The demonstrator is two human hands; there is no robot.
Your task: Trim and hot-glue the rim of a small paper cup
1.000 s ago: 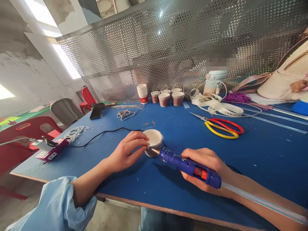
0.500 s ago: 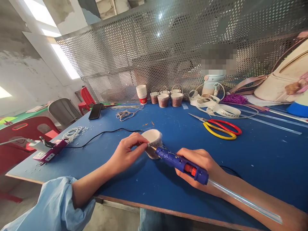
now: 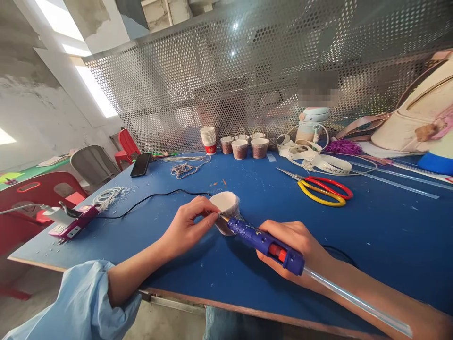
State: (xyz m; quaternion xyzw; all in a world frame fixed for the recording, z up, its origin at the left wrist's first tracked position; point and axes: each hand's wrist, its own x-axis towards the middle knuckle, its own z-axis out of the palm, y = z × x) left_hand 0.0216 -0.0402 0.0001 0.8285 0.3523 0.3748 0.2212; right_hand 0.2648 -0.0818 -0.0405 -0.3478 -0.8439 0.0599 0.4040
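A small paper cup (image 3: 231,204) with a brownish wrapped outside and a white inside stands on the blue table. My left hand (image 3: 191,225) pinches its near left rim between thumb and forefinger; whether a cord end lies in that pinch I cannot tell. My right hand (image 3: 295,245) is closed around a dark blue glue gun (image 3: 249,234). The gun's metal tip touches or nearly touches the cup's side, close to my left fingertips. From the gun's rear end a long clear glue stick (image 3: 357,300) sticks out over my right forearm.
Red-and-yellow-handled scissors (image 3: 320,189) lie right of the cup. Behind are several small baskets (image 3: 260,148), stacked paper cups (image 3: 208,138), a cord bundle (image 3: 184,170), a phone (image 3: 140,164) and white ribbon (image 3: 318,160). A black cable runs from the power strip (image 3: 74,226) across the table.
Hardly anything differs. The rear of the glue gun and my right hand have shifted very slightly left; my left hand keeps its pinch at the cup's rim.
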